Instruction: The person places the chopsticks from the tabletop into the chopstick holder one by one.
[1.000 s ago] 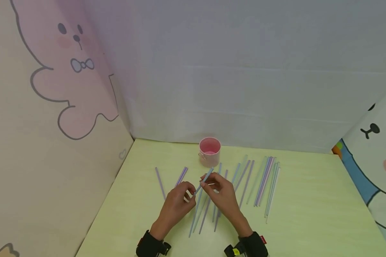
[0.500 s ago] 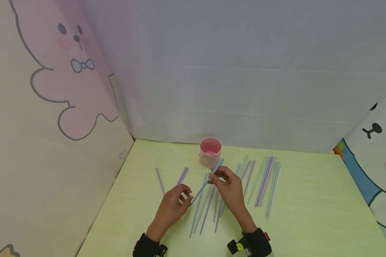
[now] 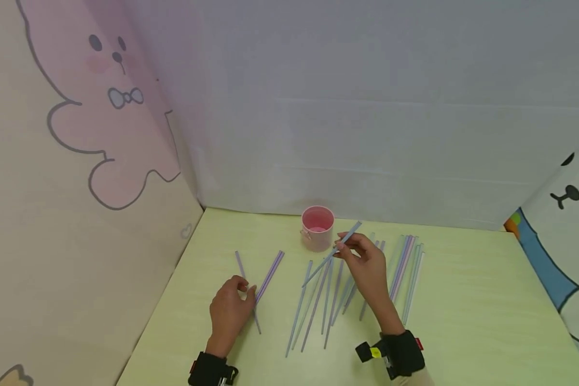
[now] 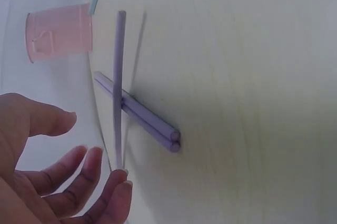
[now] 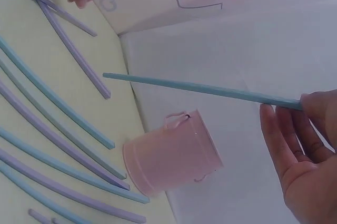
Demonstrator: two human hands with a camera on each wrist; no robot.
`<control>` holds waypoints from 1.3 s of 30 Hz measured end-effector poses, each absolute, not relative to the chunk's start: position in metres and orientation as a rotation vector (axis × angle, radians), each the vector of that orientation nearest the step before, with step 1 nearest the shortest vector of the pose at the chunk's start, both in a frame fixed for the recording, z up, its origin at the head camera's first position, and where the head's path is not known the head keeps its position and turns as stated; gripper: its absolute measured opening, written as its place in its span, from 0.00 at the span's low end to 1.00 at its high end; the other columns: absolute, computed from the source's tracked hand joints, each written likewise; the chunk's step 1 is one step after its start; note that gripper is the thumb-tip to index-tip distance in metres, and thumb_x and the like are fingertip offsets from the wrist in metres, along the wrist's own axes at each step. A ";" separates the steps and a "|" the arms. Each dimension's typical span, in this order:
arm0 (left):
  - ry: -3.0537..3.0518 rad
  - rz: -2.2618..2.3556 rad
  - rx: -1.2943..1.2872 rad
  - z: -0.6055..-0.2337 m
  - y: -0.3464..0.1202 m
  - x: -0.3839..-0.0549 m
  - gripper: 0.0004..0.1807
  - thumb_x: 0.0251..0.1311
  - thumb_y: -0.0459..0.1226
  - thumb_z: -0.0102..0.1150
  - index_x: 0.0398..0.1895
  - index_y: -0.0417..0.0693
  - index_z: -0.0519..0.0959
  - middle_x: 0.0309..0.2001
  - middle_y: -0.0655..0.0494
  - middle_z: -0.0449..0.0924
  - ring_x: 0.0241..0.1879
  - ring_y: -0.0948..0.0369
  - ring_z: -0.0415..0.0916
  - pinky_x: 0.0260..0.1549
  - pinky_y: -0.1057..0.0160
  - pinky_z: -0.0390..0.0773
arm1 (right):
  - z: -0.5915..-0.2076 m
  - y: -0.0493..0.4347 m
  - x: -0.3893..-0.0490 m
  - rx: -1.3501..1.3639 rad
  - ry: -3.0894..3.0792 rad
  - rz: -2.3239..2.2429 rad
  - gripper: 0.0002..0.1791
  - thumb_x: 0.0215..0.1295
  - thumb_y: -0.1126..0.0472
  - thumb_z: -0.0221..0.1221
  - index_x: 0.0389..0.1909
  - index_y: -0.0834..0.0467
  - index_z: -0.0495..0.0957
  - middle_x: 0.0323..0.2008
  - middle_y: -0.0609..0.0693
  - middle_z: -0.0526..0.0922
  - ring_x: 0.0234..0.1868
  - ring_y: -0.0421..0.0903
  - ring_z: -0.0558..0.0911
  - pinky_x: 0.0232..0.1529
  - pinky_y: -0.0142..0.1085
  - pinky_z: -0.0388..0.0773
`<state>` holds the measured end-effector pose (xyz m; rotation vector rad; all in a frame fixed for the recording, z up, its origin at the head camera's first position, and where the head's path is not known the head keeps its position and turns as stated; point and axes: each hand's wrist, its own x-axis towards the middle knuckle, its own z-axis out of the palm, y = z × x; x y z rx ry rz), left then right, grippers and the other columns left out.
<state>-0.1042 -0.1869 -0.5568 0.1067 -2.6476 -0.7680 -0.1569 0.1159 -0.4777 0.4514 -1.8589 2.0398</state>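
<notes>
My right hand (image 3: 368, 271) pinches a light blue straw (image 5: 200, 86) near one end, between thumb and fingers. The straw is held slanted above the table, right of a small pink bucket (image 3: 317, 240). On the left, my left hand (image 3: 229, 311) is low over the table with fingers loosely bent and the thumb apart. A single purple straw (image 4: 119, 60) crosses over a pair of purple straws (image 4: 150, 121) beside that hand. Its lower end is close to my left fingertips; whether they touch it I cannot tell.
Several blue, green and purple straws (image 3: 296, 311) lie fanned out in front of the bucket. Another group (image 3: 402, 262) lies to the right, partly behind my right forearm. A pale wall (image 3: 391, 134) rises behind the yellow-green table (image 3: 473, 300).
The blue straw has moved right and away from me in my right hand. My left hand has let go of its lower end and moved left to the purple straws.
</notes>
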 end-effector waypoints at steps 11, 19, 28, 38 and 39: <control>-2.827 -0.696 0.344 -0.563 -0.193 -0.118 0.18 0.52 0.46 0.68 0.35 0.39 0.81 0.28 0.50 0.82 0.22 0.54 0.77 0.10 0.58 0.73 | -0.451 0.132 -0.175 0.534 -1.695 1.926 0.19 0.61 0.86 0.54 0.53 0.75 0.74 0.40 0.79 0.75 0.40 0.57 0.83 0.40 0.38 0.86; -2.879 -0.656 0.359 -0.559 -0.191 -0.122 0.17 0.50 0.42 0.69 0.33 0.37 0.79 0.26 0.45 0.78 0.25 0.49 0.76 0.15 0.50 0.76 | -0.432 0.133 -0.179 0.507 -1.566 1.872 0.19 0.60 0.89 0.51 0.53 0.80 0.70 0.40 0.80 0.72 0.42 0.59 0.81 0.43 0.38 0.86; -2.890 -0.679 0.379 -0.561 -0.195 -0.126 0.08 0.51 0.35 0.64 0.26 0.38 0.77 0.23 0.46 0.77 0.22 0.49 0.76 0.13 0.51 0.75 | -0.424 0.137 -0.183 0.431 -1.442 1.814 0.17 0.61 0.88 0.51 0.51 0.78 0.71 0.40 0.82 0.70 0.42 0.62 0.80 0.43 0.37 0.85; -2.902 -0.736 0.385 -0.559 -0.199 -0.132 0.07 0.46 0.26 0.57 0.16 0.40 0.71 0.17 0.50 0.71 0.16 0.57 0.67 0.06 0.62 0.65 | -0.428 0.124 -0.190 0.353 -1.543 1.768 0.15 0.62 0.85 0.54 0.50 0.81 0.71 0.40 0.80 0.73 0.42 0.65 0.78 0.43 0.34 0.85; -2.906 -0.738 0.391 -0.559 -0.199 -0.132 0.07 0.45 0.26 0.57 0.16 0.41 0.71 0.17 0.51 0.71 0.16 0.57 0.66 0.06 0.63 0.64 | -0.431 0.122 -0.191 0.357 -1.554 1.766 0.15 0.62 0.84 0.55 0.50 0.81 0.71 0.40 0.80 0.73 0.42 0.65 0.78 0.43 0.34 0.85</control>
